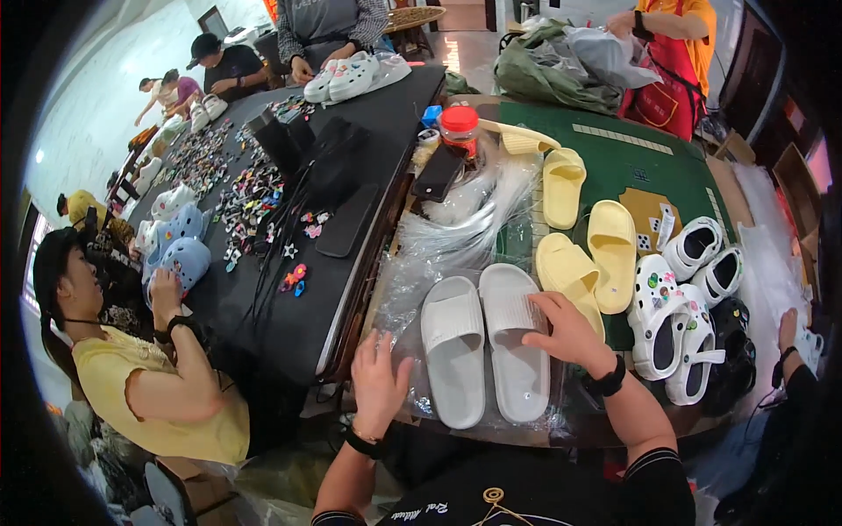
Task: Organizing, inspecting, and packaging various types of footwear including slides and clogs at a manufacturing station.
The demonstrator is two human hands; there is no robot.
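Closest of all, a black short-sleeved top (579, 482) along the bottom, and beyond it two hands, well apart. Left hand (380, 379): empty, fingers spread, just beside two pale-grey rubbery slides with ribbed straps (453, 373). Right hand (568, 331): thumb and fingers parted over the right slide's outer edge; touching or not, I cannot tell. Both slides lie side by side, toes away, on clear plastic film (402, 302) on the green-topped counter (614, 175). Rightward: four yellow slides (611, 267), two charm-studded white clogs (649, 307), two dark-lined white shoes (691, 249).
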